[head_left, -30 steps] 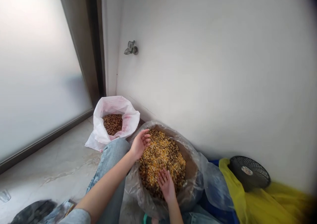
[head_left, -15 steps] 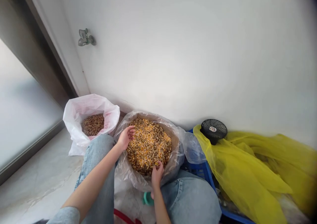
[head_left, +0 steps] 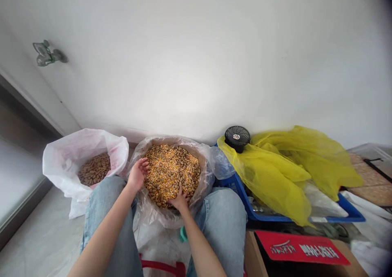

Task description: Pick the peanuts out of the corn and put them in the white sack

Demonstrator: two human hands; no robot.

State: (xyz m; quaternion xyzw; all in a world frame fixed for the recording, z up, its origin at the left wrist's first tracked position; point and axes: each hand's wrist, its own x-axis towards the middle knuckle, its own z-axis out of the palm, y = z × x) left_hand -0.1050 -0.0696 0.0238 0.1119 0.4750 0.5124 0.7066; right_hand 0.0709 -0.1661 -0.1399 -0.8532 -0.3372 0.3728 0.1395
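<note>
A clear plastic bag [head_left: 206,162] stands open between my knees. It is filled with a mix [head_left: 171,167] of yellow corn kernels and larger brown pieces that look like unshelled peanuts. My left hand [head_left: 139,174] is at the left edge of the mix, palm turned inward, fingers loosely curled and apart with nothing held. On the near side of the mix rests my right hand [head_left: 180,199], its fingers spread and touching the surface; some fingertips are hard to make out among the kernels. To the left, a white sack [head_left: 61,158] holds similar brown pieces [head_left: 95,169].
A small black fan [head_left: 237,137] and yellow netting [head_left: 272,175] lie on a blue crate [head_left: 269,218] at right. Nearer me is a cardboard box [head_left: 255,252] with a red printed panel [head_left: 301,248]. A tap [head_left: 47,54] juts from the white wall [head_left: 190,56].
My view has swung right, bringing the cardboard box into sight. My right hand has shifted left across the mix and its fingers have spread. My left hand stays at the bag's left side.
</note>
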